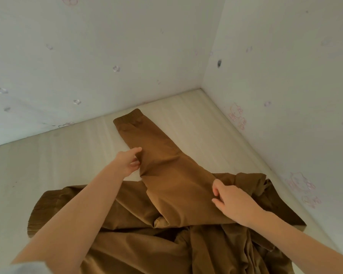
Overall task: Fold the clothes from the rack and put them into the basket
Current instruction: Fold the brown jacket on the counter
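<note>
Brown garment [166, 224] is spread on the pale surface [67, 155], sleeve [147, 143] stretched toward the wall corner. Sleeve edges are pinched: left hand [127, 161] mid-sleeve, right hand [232, 200] near its base. Folding step judged underway; sleeve to be laid across the body next. No basket in view.

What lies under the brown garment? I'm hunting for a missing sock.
Only the pale surface shows around the garment, which both hands grip. Anything beneath the crumpled cloth is covered, so I cannot tell.
</note>
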Demonstrator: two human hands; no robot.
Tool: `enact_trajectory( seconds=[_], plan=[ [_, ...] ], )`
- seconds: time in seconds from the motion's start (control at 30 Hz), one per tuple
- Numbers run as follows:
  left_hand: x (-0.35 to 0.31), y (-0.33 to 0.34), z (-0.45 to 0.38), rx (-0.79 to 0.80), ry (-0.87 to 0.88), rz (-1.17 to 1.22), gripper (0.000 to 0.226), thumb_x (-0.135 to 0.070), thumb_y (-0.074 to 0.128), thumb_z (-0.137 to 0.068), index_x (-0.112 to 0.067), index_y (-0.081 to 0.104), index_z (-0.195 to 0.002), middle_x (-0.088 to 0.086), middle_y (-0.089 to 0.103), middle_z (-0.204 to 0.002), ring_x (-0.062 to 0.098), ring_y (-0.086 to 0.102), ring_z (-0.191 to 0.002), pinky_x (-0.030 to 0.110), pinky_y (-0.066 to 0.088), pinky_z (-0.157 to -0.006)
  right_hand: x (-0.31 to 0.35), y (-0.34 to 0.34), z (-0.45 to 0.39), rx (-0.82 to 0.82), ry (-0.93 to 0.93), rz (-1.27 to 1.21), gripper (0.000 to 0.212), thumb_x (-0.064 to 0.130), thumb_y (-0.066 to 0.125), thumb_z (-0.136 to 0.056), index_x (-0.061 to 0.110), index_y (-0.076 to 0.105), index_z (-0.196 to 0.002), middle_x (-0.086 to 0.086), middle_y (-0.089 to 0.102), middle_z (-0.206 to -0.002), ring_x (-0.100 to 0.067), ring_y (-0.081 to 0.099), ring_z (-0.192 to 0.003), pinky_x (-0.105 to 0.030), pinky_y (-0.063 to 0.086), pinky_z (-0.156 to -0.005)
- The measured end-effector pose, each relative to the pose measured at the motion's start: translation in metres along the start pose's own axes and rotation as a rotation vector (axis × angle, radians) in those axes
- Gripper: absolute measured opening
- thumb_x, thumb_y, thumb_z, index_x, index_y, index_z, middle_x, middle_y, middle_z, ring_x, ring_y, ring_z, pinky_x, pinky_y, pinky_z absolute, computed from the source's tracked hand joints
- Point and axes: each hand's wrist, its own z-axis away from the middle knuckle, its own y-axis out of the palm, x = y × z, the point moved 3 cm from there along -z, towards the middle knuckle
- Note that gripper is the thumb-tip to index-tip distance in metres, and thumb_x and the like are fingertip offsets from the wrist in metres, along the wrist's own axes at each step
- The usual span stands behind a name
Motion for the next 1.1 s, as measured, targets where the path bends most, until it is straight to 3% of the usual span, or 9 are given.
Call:
enact_trajectory(
  seconds=[0.1, 0.23, 0.4, 0.5, 0.6, 0.73, 0.87, 0.97, 1.1],
  plan=[
    [-0.007, 0.013, -0.008, 0.027, -0.02, 0.103, 0.064, -0.023, 0.074, -0.084, -0.01, 0.042, -0.138, 0.014, 0.048, -0.137, 0.032, 0.051, -0.124, 0.044, 0.044, -0.105, -0.005, 0.021, -0.005, 0.141, -0.025, -0.137, 0.01, 0.034, 0.048, -0.098, 0.032, 0.042, -0.105, 0.01, 0.052, -0.072, -0.01, 0.055, -0.065, -0.02, 0.049, -0.067],
    [-0.02, 0.02, -0.016, 0.014, -0.026, 0.094, 0.052, -0.032, 0.08, -0.077, -0.015, 0.049, -0.116, 0.007, 0.052, -0.119, 0.025, 0.053, -0.115, 0.036, 0.045, -0.102, -0.013, 0.03, -0.014, 0.237, -0.021, -0.257, 0.01, 0.031, 0.052, -0.097, 0.036, 0.046, -0.104, 0.011, 0.054, -0.07, -0.007, 0.055, -0.064, -0.015, 0.046, -0.064],
    [-0.031, 0.028, -0.025, 0.058, 0.013, 0.121, 0.051, -0.005, 0.071, -0.084, -0.008, 0.048, -0.13, 0.009, 0.052, -0.128, 0.028, 0.053, -0.119, 0.04, 0.045, -0.103, 0.009, 0.004, -0.027, 0.265, -0.073, -0.498, 0.012, 0.027, 0.051, -0.098, 0.028, 0.061, -0.105, 0.005, 0.068, -0.075, -0.01, 0.065, -0.064, -0.018, 0.052, -0.067],
    [-0.033, 0.036, -0.019, 0.113, -0.003, 0.139, 0.037, 0.007, 0.058, -0.086, -0.006, 0.05, -0.12, 0.012, 0.054, -0.123, 0.028, 0.057, -0.106, 0.04, 0.047, -0.098, 0.021, -0.008, -0.042, 0.313, 0.072, -0.918, 0.024, 0.026, 0.053, -0.098, 0.031, 0.056, -0.121, -0.008, 0.073, -0.086, -0.019, 0.071, -0.072, -0.028, 0.057, -0.068],
    [-0.045, 0.038, -0.005, 0.198, 0.04, 0.207, 0.027, 0.006, 0.056, -0.082, -0.009, 0.055, -0.105, 0.011, 0.06, -0.114, 0.027, 0.06, -0.102, 0.036, 0.051, -0.089, 0.012, -0.001, -0.056, 0.47, 0.249, -1.094, 0.035, 0.03, 0.051, -0.099, 0.031, 0.047, -0.133, -0.013, 0.073, -0.1, -0.028, 0.072, -0.09, -0.036, 0.058, -0.082],
    [-0.065, 0.037, 0.021, 0.335, 0.251, 0.193, 0.051, 0.01, 0.059, -0.079, -0.013, 0.057, -0.124, 0.01, 0.065, -0.121, 0.028, 0.063, -0.111, 0.039, 0.055, -0.088, 0.0, 0.018, -0.07, 0.544, 0.374, -1.32, 0.04, 0.033, 0.047, -0.1, 0.027, 0.042, -0.139, -0.016, 0.07, -0.112, -0.03, 0.068, -0.104, -0.043, 0.051, -0.097],
    [-0.077, 0.047, 0.065, 0.392, 0.578, -0.154, 0.057, 0.001, 0.068, -0.084, -0.025, 0.045, -0.13, -0.008, 0.058, -0.126, 0.016, 0.058, -0.113, 0.037, 0.048, -0.099, -0.003, 0.01, -0.074, 0.58, 0.435, -1.613, 0.056, 0.055, 0.036, -0.097, 0.017, 0.045, -0.136, -0.02, 0.063, -0.125, -0.037, 0.06, -0.116, -0.045, 0.046, -0.102],
    [-0.069, 0.053, 0.109, 0.297, 0.779, -0.591, 0.068, -0.018, 0.069, -0.089, -0.02, 0.03, -0.145, -0.015, 0.046, -0.124, 0.009, 0.047, -0.111, 0.027, 0.04, -0.095, -0.014, -0.012, -0.068, 0.504, 0.474, -1.75, 0.078, 0.067, 0.022, -0.093, 0.007, 0.044, -0.137, -0.021, 0.059, -0.13, -0.039, 0.057, -0.119, -0.045, 0.046, -0.102],
    [-0.019, 0.051, 0.16, 0.462, 1.213, -1.215, 0.021, -0.02, 0.052, -0.098, -0.007, 0.056, -0.114, 0.006, 0.065, -0.103, 0.022, 0.061, -0.086, 0.041, 0.053, -0.086, -0.024, -0.044, -0.043, 0.458, 0.445, -1.762, 0.083, 0.069, 0.022, -0.092, 0.004, 0.04, -0.14, -0.021, 0.054, -0.136, -0.039, 0.054, -0.123, -0.049, 0.047, -0.098]
  ],
)
